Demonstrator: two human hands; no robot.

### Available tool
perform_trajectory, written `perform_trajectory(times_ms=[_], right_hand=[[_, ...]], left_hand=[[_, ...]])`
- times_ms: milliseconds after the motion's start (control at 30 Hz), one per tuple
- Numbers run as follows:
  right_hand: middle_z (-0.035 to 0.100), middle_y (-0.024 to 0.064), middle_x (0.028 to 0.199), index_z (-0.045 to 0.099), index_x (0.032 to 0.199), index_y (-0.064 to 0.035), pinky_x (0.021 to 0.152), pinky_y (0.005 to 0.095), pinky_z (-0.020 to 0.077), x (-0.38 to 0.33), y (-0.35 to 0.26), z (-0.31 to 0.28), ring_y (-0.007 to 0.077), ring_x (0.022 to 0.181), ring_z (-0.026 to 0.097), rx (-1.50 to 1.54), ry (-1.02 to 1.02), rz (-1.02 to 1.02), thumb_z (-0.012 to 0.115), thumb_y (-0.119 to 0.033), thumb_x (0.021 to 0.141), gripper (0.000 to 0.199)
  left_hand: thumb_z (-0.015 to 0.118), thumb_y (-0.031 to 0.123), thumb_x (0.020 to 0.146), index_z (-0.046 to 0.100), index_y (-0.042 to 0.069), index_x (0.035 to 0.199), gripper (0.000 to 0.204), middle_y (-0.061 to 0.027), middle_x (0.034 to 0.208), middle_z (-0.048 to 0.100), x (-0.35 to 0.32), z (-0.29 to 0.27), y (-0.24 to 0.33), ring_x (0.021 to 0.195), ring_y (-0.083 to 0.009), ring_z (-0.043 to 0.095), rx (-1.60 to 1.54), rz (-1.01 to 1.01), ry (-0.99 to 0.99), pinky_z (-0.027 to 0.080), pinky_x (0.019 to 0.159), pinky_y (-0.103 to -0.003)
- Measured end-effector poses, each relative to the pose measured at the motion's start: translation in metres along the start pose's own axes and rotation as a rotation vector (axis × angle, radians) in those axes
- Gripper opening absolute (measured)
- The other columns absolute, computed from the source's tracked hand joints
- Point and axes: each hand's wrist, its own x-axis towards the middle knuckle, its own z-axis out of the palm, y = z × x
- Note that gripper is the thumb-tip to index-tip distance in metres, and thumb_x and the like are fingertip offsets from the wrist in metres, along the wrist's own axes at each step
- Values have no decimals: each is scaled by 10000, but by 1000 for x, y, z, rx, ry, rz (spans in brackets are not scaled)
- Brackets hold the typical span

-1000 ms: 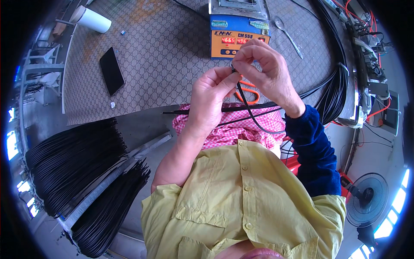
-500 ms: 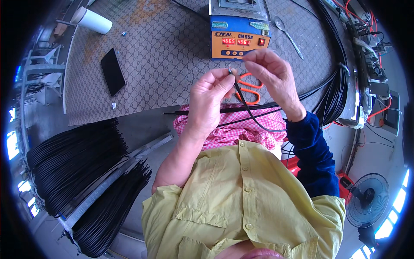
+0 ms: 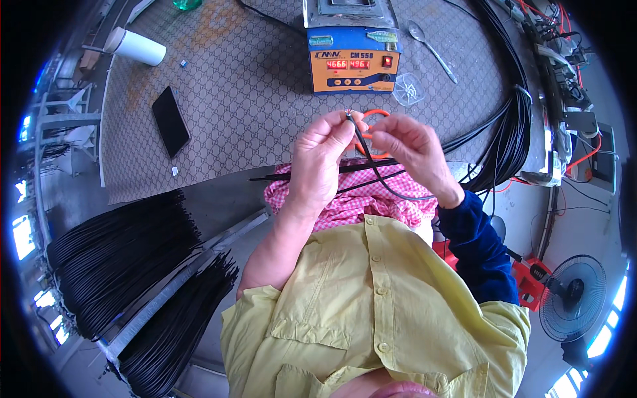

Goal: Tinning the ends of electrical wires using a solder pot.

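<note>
My left hand (image 3: pixel 317 158) pinches a black cable (image 3: pixel 375 171) just below its end, where small thin wires stick out above thumb and forefinger. From that grip the cable loops down and right across my lap. To the right, my right hand (image 3: pixel 417 154) is closed with thumb and forefinger together; whether anything tiny is between them cannot be made out. Behind the hands lie scissors with orange handles (image 3: pixel 378 112), partly covered by the fingers. Beyond them stands a blue and orange solder pot (image 3: pixel 355 74) with a lit red display.
A small clear dish (image 3: pixel 408 90) with bits in it sits beside the pot, near a spoon (image 3: pixel 433 53). A phone (image 3: pixel 171 122) and white cup (image 3: pixel 136 46) are on the left. Black cable bundles (image 3: pixel 123 259) hang at lower left; a cable coil (image 3: pixel 512 136) is on the right.
My right hand has come down and nearer the cable end, now over the scissor handles. My left hand keeps its pinch. The view has shifted slightly, and the clear dish now shows.
</note>
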Motion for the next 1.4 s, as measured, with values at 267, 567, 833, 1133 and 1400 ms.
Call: perform_trajectory(times_ms=[267,567,833,1133,1400], right_hand=[[506,151,848,529,927,-10,688,397,436,13,55,1,332,802,511,-898,89,-346,574,-21,655,276],[555,76,842,481,1124,-23,681,294,445,17,42,-10,201,750,548,-177,-64,144,526,-26,746,381],[566,-13,754,558,1049,0,648,193,421,-10,-21,-6,44,690,495,213,-221,315,612,-284,807,377],[599,15,779,601,979,17,648,201,426,-3,-32,-2,50,724,514,79,-269,318,642,-292,781,370],[607,25,780,606,974,20,654,208,429,-2,-33,0,59,727,516,47,-268,312,639,-291,783,367]], left_hand=[[471,88,871,542,-5,1023,192,-76,830,568,-7,-15,-4,772,-148,547,-228,-111,-102,459,711,-272],[507,60,848,555,-4,1043,211,-70,810,564,-16,-26,-2,706,-134,523,-132,-48,-35,441,671,-243],[552,44,821,563,0,1036,220,-65,829,591,-15,-31,-6,711,-128,551,-149,-47,-3,452,683,-241],[547,36,822,559,3,1047,228,-66,827,591,-13,-33,-7,711,-126,554,-159,-58,-23,456,687,-244],[543,23,821,561,2,1044,224,-64,822,597,-13,-35,-7,713,-119,555,-160,-63,-16,456,691,-240]])
